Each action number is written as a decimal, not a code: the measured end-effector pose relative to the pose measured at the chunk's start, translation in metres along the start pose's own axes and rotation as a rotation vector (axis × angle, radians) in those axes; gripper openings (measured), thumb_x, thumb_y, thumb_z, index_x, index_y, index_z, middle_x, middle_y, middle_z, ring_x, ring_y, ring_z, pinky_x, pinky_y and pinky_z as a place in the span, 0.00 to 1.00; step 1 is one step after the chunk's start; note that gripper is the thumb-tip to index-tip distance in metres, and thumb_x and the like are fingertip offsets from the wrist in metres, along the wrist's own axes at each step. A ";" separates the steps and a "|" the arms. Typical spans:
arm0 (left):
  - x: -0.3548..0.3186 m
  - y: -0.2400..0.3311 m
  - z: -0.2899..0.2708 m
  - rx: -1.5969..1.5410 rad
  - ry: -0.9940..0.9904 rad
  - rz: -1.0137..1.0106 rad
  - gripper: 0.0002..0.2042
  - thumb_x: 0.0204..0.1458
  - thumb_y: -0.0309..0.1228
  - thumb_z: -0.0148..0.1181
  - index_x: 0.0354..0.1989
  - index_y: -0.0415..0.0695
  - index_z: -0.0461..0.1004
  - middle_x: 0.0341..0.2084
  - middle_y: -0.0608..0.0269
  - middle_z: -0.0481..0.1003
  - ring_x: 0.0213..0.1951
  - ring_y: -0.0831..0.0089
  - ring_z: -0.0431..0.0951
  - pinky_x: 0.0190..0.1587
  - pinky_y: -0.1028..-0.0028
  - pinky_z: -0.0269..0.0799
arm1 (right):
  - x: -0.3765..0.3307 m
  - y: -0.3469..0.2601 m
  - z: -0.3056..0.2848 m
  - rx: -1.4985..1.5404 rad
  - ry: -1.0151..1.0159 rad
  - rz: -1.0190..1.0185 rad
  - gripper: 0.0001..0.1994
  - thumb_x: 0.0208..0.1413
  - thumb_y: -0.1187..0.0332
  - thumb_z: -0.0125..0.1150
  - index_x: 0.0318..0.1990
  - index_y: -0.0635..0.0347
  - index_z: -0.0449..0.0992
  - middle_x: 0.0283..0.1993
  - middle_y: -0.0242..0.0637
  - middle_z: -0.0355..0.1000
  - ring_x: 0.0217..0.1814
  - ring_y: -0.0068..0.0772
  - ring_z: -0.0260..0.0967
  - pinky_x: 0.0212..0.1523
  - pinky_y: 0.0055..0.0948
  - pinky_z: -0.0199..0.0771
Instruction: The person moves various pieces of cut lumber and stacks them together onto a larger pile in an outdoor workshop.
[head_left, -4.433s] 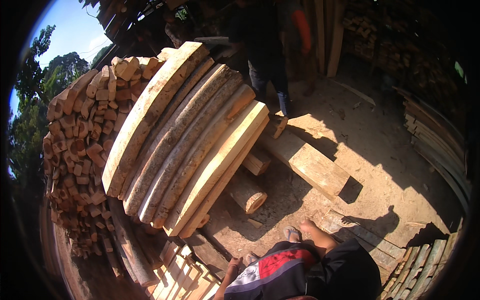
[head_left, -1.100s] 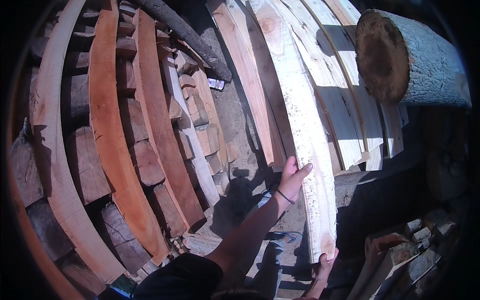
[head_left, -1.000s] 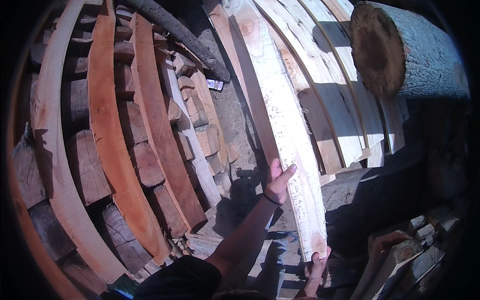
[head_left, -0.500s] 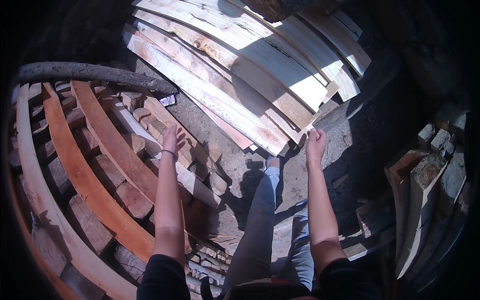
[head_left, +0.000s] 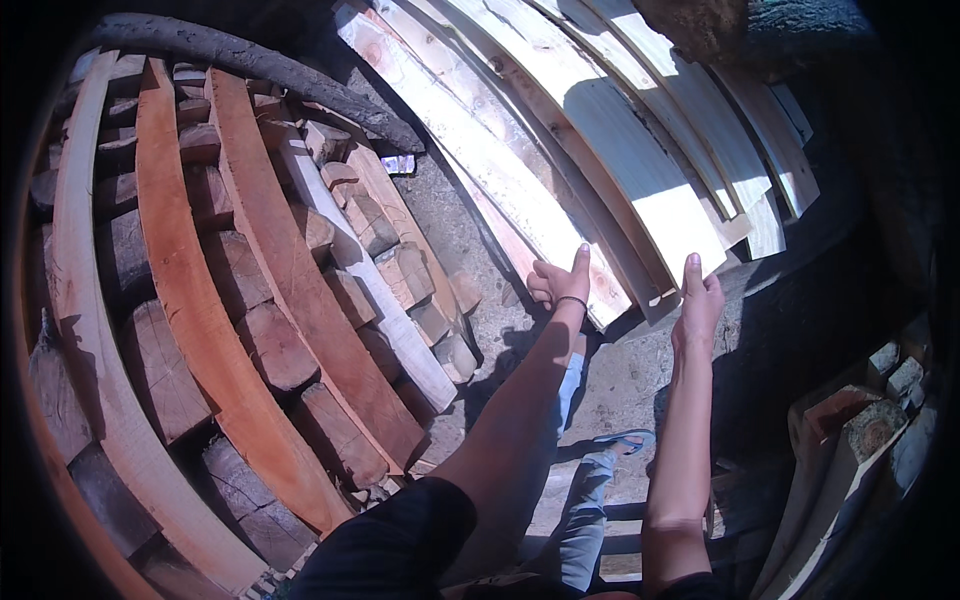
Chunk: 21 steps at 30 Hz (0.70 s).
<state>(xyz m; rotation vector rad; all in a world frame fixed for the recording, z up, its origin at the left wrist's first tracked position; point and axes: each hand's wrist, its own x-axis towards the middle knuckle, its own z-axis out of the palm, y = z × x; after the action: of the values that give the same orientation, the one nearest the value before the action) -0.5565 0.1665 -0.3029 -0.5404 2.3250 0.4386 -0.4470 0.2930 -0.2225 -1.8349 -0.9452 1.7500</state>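
Your left hand [head_left: 556, 280] curled loosely beside the planks [head_left: 560, 170], gripping nothing; your right hand [head_left: 700, 295] stayed open, palm side hidden.

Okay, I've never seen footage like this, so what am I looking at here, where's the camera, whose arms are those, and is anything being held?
There is no machine here. The camera sits on a person's head and looks down through a fisheye lens, so straight boards look curved. The two bare arms rising from the bottom edge are that person's own. The left hand and the right hand both reach toward the near ends of a row of pale planks lying side by side on the dirt ground. The fingers are spread and nothing is in either grip; whether they touch the wood is hard to tell. On the left lies a stack of reddish boards over short wood blocks. Below, you see the person's jeans and a blue sandal.
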 end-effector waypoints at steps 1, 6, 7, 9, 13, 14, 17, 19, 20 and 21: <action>-0.003 0.018 -0.007 -0.002 -0.021 -0.160 0.49 0.39 0.66 0.52 0.59 0.38 0.47 0.58 0.38 0.42 0.60 0.49 0.42 0.61 0.58 0.41 | -0.020 -0.001 -0.002 0.106 -0.071 0.035 0.11 0.56 0.63 0.57 0.31 0.62 0.66 0.26 0.27 0.63 0.26 0.15 0.56 0.27 0.20 0.58; -0.002 0.076 -0.071 -1.277 -0.384 0.240 0.38 0.52 0.63 0.36 0.56 0.38 0.60 0.47 0.48 0.67 0.49 0.60 0.67 0.52 0.66 0.63 | -0.151 -0.005 -0.007 0.324 -0.330 0.056 0.30 0.47 0.67 0.66 0.55 0.65 0.58 0.51 0.38 0.64 0.51 0.29 0.64 0.53 0.29 0.62; -0.005 0.090 -0.096 -1.666 -0.826 0.329 0.37 0.52 0.62 0.37 0.53 0.37 0.63 0.42 0.50 0.71 0.46 0.62 0.71 0.50 0.68 0.66 | -0.173 0.001 -0.019 0.293 -0.309 0.119 0.32 0.45 0.67 0.68 0.56 0.66 0.57 0.54 0.40 0.62 0.55 0.30 0.61 0.58 0.30 0.56; 0.010 0.100 -0.126 -1.521 -1.053 0.418 0.32 0.53 0.57 0.44 0.52 0.37 0.64 0.43 0.53 0.71 0.47 0.64 0.71 0.49 0.68 0.68 | -0.196 0.016 -0.058 0.232 -0.270 0.121 0.32 0.44 0.66 0.69 0.54 0.67 0.59 0.52 0.41 0.64 0.53 0.30 0.63 0.55 0.28 0.59; 0.001 0.054 -0.112 -1.208 -0.944 0.252 0.24 0.52 0.36 0.58 0.55 0.41 0.61 0.48 0.58 0.69 0.51 0.65 0.69 0.53 0.64 0.66 | -0.197 0.031 -0.155 0.190 -0.314 0.236 0.36 0.42 0.61 0.71 0.55 0.67 0.58 0.53 0.41 0.65 0.54 0.33 0.64 0.56 0.31 0.60; -0.017 0.040 -0.102 -1.202 -0.908 0.224 0.24 0.52 0.37 0.57 0.55 0.41 0.61 0.48 0.58 0.69 0.51 0.65 0.69 0.55 0.63 0.64 | -0.198 0.037 -0.171 0.160 -0.277 0.220 0.36 0.42 0.60 0.71 0.55 0.67 0.58 0.53 0.41 0.64 0.54 0.33 0.63 0.56 0.31 0.60; -0.046 0.012 -0.106 -1.322 -0.868 0.023 0.24 0.52 0.36 0.57 0.56 0.40 0.60 0.48 0.57 0.69 0.51 0.63 0.69 0.54 0.62 0.64 | -0.208 0.055 -0.200 0.052 -0.208 0.223 0.36 0.42 0.61 0.70 0.56 0.67 0.58 0.54 0.41 0.64 0.55 0.33 0.63 0.56 0.31 0.61; -0.060 0.023 -0.134 -1.149 -0.650 -0.108 0.25 0.53 0.36 0.56 0.56 0.39 0.59 0.49 0.55 0.68 0.51 0.62 0.69 0.54 0.61 0.64 | -0.219 0.060 -0.186 0.124 -0.208 0.274 0.36 0.43 0.61 0.70 0.56 0.68 0.58 0.54 0.40 0.64 0.55 0.32 0.63 0.55 0.30 0.61; -0.040 0.017 -0.138 -1.176 -0.743 0.059 0.25 0.53 0.37 0.55 0.56 0.38 0.58 0.49 0.54 0.68 0.51 0.63 0.69 0.54 0.62 0.65 | -0.223 0.069 -0.179 0.144 -0.252 0.297 0.35 0.44 0.62 0.69 0.56 0.68 0.58 0.54 0.40 0.64 0.55 0.32 0.63 0.55 0.29 0.60; -0.014 0.017 -0.145 -1.199 -0.817 0.244 0.25 0.54 0.37 0.54 0.56 0.38 0.58 0.49 0.53 0.68 0.50 0.63 0.70 0.54 0.62 0.66 | -0.221 0.083 -0.164 0.174 -0.315 0.322 0.34 0.45 0.62 0.68 0.56 0.68 0.57 0.54 0.41 0.64 0.54 0.31 0.63 0.55 0.28 0.60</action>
<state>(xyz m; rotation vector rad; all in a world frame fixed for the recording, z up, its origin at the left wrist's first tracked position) -0.6364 0.1198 -0.1886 -0.4505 1.1463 1.8031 -0.2642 0.1012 -0.1119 -1.7021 -0.6013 2.2897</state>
